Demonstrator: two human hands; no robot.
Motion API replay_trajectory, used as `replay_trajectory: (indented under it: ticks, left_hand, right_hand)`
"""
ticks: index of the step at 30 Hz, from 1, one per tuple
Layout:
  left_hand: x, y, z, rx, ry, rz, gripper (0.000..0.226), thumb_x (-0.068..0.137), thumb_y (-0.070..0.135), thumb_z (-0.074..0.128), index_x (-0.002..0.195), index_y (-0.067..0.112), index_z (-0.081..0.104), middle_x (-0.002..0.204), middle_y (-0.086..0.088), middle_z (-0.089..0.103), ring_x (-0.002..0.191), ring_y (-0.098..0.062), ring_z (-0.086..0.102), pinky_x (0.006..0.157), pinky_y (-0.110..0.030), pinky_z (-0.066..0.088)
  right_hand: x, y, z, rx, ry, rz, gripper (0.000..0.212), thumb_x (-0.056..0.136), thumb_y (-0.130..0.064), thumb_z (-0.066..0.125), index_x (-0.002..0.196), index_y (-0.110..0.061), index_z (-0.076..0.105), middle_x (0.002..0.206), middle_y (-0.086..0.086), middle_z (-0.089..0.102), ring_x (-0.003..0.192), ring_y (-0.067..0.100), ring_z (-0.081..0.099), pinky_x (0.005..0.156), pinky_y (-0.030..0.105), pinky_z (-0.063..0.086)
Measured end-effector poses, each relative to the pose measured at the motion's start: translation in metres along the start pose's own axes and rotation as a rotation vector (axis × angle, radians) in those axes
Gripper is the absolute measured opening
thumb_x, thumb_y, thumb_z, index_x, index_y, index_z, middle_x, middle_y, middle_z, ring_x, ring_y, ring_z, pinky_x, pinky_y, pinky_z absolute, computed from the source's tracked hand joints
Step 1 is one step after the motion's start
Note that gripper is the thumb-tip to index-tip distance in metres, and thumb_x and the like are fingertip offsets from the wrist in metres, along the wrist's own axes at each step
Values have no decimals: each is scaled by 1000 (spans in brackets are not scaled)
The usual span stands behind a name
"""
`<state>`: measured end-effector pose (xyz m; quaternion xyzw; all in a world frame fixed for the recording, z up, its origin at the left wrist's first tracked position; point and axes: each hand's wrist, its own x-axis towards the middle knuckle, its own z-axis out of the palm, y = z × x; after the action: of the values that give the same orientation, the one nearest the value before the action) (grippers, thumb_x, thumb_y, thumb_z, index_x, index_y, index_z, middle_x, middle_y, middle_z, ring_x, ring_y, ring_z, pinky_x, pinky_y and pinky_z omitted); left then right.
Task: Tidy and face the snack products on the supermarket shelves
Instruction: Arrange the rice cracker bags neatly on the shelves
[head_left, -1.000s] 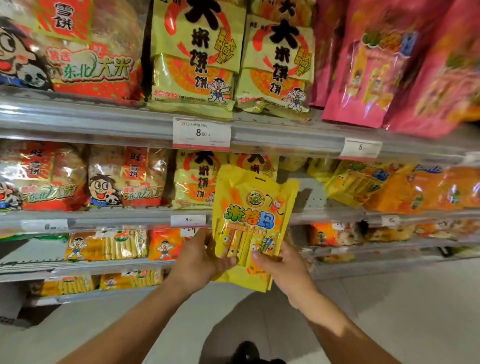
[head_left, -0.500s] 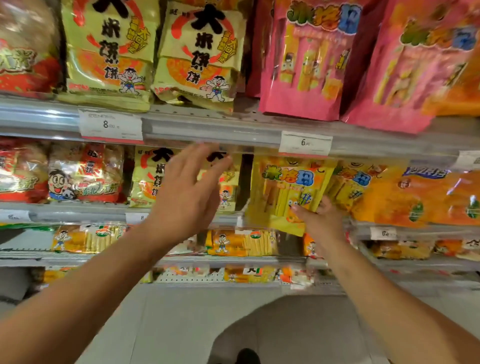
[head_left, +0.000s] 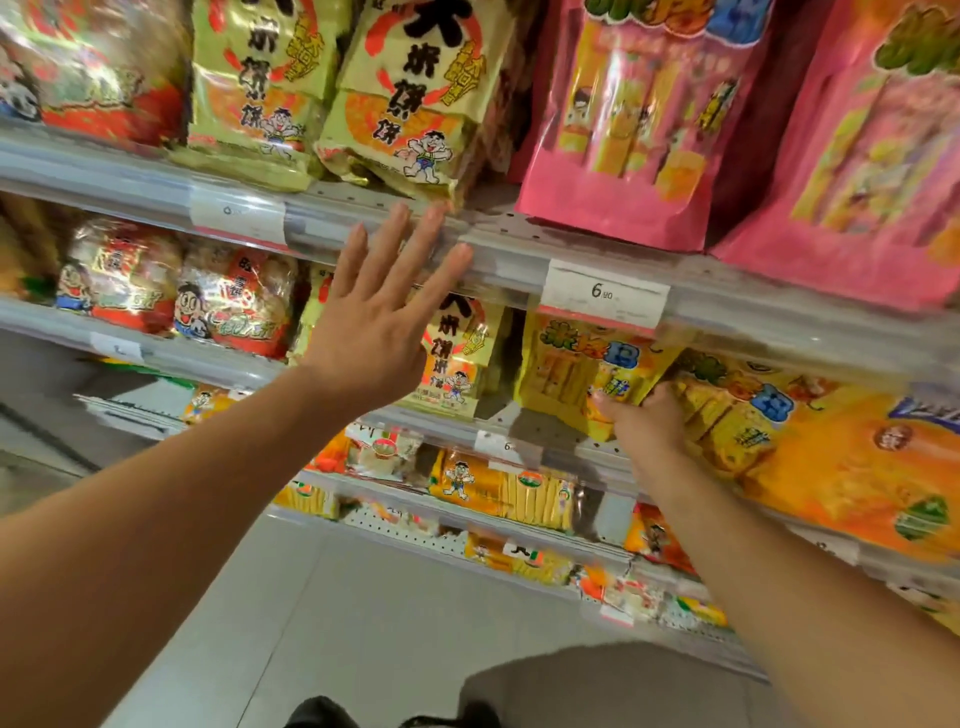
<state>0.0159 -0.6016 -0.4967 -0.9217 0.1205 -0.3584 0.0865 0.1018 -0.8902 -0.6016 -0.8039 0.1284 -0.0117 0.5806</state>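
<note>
Fingers (head_left: 405, 249) of the left hand (head_left: 371, 332) are straight and spread wide, holding nothing, their tips in front of the shelf edge (head_left: 498, 260) just below the green snack bags (head_left: 410, 98). To the right, the right hand (head_left: 647, 421) curls around the lower corner of a yellow snack bag (head_left: 582, 364), which stands on the middle shelf under a price tag (head_left: 605, 296), beside orange bags (head_left: 831, 457). Pink bags (head_left: 639, 119) sit above.

left hand (head_left: 371, 332) raised, fingers spread, right hand (head_left: 647, 421) gripping
</note>
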Motion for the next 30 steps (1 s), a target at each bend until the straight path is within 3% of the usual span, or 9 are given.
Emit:
replay_trajectory:
  ticks: [2, 5, 11, 19, 23, 26, 28, 30]
  left_hand:
    - [0, -1, 2, 4, -2, -1, 95, 67, 14, 49, 154, 19, 11, 160, -15, 10, 146, -40, 6, 117, -56, 4]
    - [0, 0, 4, 14, 5, -9, 95, 67, 12, 49, 154, 19, 12, 159, -11, 5, 146, -41, 6, 117, -57, 3]
    - [1, 1, 9, 35, 42, -20, 91, 68, 11, 51, 153, 16, 17, 158, -15, 11, 144, -44, 10, 116, -59, 5]
    - [1, 2, 9, 45, 50, -33, 87, 70, 8, 51, 151, 14, 21, 155, -21, 21, 143, -45, 14, 114, -61, 8]
    - [2, 2, 8, 54, 30, -24, 92, 68, 7, 53, 152, 16, 17, 156, -21, 20, 144, -42, 11, 115, -60, 7]
    - [1, 2, 4, 33, 6, -22, 92, 67, 6, 51, 152, 17, 18, 157, -20, 20, 143, -45, 13, 116, -59, 7]
    - [0, 2, 0, 16, -13, -9, 91, 67, 5, 49, 152, 16, 19, 157, -20, 21, 144, -44, 13, 117, -58, 7]
    - [0, 0, -4, -1, -50, 13, 92, 67, 6, 49, 153, 16, 18, 158, -19, 19, 145, -42, 11, 118, -56, 4]
  right_hand:
    - [4, 2, 5, 1, -16, 8, 41, 74, -21, 83, 101, -23, 53, 99, -4, 66, 92, 21, 63, 82, 36, 50]
    - [6, 4, 8, -34, -37, 8, 44, 74, -25, 83, 106, -25, 51, 98, -9, 61, 94, 21, 61, 82, 35, 46]
    - [6, 11, 10, -171, -66, -19, 66, 75, -24, 82, 129, -14, 45, 125, 4, 59, 114, 29, 57, 93, 38, 46]
    - [7, 16, 11, -291, -111, -42, 75, 81, -32, 76, 141, -10, 37, 140, 10, 50, 126, 33, 49, 102, 45, 43]
    - [-20, 17, 6, -187, -29, -69, 75, 81, -17, 77, 141, -10, 32, 135, 10, 51, 126, 30, 49, 98, 37, 43]
    - [-75, 37, 2, -39, 63, -161, 72, 82, -1, 71, 142, -17, 34, 144, 7, 43, 132, 19, 42, 97, 13, 34]
    - [-113, 47, 6, -54, -24, -197, 66, 85, -16, 71, 141, -20, 37, 144, 2, 44, 132, 16, 42, 97, 12, 31]
    - [-138, 46, 17, -77, -179, -210, 74, 80, -56, 65, 139, -19, 39, 138, -3, 44, 128, 12, 42, 100, 23, 33]
